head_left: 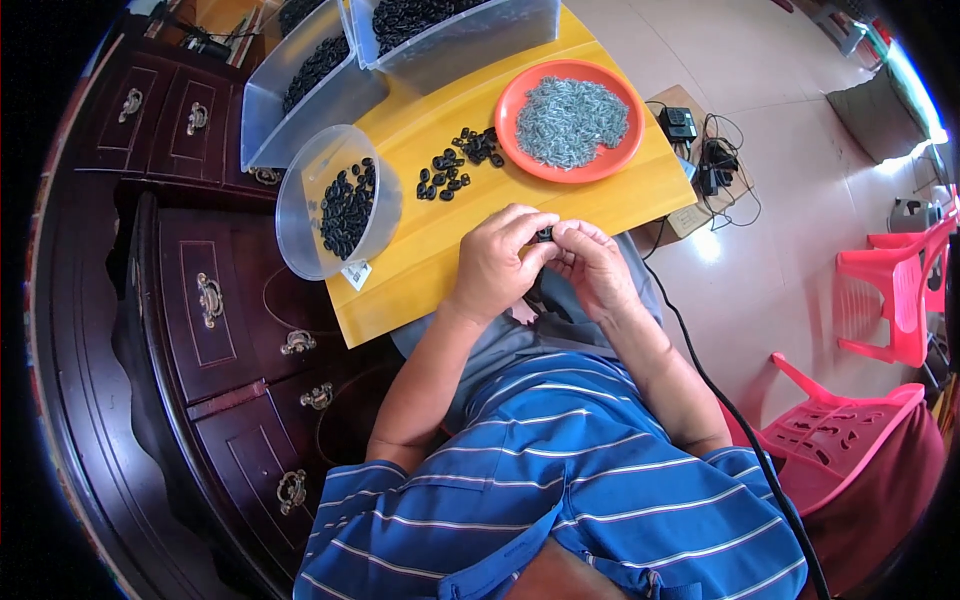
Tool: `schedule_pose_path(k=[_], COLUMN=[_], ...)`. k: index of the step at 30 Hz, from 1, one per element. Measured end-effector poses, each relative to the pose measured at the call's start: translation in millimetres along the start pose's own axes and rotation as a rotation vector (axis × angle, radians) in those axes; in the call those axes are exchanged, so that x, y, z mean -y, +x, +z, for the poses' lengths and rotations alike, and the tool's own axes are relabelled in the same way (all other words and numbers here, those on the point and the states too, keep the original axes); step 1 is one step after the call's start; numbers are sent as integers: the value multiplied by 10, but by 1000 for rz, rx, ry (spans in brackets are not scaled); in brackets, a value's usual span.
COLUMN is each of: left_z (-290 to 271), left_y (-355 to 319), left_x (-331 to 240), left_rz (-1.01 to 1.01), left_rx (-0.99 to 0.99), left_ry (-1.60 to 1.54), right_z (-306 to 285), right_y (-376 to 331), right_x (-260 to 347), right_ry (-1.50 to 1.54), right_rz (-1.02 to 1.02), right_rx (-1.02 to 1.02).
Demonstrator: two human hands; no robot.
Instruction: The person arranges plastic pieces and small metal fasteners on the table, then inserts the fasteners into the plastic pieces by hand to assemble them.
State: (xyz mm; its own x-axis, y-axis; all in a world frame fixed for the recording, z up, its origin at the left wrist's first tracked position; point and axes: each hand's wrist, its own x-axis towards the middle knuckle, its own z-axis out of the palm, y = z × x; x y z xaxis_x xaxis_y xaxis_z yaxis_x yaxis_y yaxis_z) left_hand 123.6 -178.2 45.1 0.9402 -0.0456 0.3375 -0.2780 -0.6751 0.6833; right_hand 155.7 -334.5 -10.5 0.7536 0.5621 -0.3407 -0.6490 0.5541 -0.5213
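Observation:
My left hand (pixel 500 257) and my right hand (pixel 598 268) meet just off the near edge of the yellow table (pixel 410 265). Between their fingertips sits a small black oval part (pixel 544 235), pinched from both sides and partly covered by the fingers. Beyond the hands, loose black oval parts (pixel 440 178) lie scattered on the tabletop. An orange plate (pixel 505 88) heaped with small clear, greyish pieces (pixel 570 122) stands to the far right. At the left, a round clear tub (pixel 292 215) holds many similar black parts (pixel 347 215).
Two clear plastic bins (pixel 460 62) with black parts stand at the table's far left. A dark wooden cabinet (pixel 225 300) lines the left side. Black chargers with cables (pixel 715 165) rest on a cardboard box (pixel 690 215). Pink plastic chairs (pixel 890 290) are on the right; a black cord (pixel 715 390) runs beside me.

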Motion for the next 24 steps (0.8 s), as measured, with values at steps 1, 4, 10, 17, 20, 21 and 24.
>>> schedule_pose_path(k=[1,4,10,17,20,21,24], left_z=[-3,-33,-72,-184,-219,-211,-162], left_y=[3,39,75,120,111,104,93], left_x=[15,28,94,-53,-23,13,130], left_rz=[-7,12,117,-99,-104,-105,-2], left_rx=[5,20,20,52,46,40,-11], left_ry=[-15,-14,33,-98,-92,-90,-65], right_z=[10,-18,106,164,132,132,130], right_y=[2,27,8,70,112,120,132], right_x=[-9,-49,-24,3,-25,-25,-27], right_ry=[-4,-21,-74,-163,-144,-147,-178], right_rz=[-4,-35,-116,-154,-166,-163,-149], right_rx=[-16,-25,-47,-90,-57,-51,-51])
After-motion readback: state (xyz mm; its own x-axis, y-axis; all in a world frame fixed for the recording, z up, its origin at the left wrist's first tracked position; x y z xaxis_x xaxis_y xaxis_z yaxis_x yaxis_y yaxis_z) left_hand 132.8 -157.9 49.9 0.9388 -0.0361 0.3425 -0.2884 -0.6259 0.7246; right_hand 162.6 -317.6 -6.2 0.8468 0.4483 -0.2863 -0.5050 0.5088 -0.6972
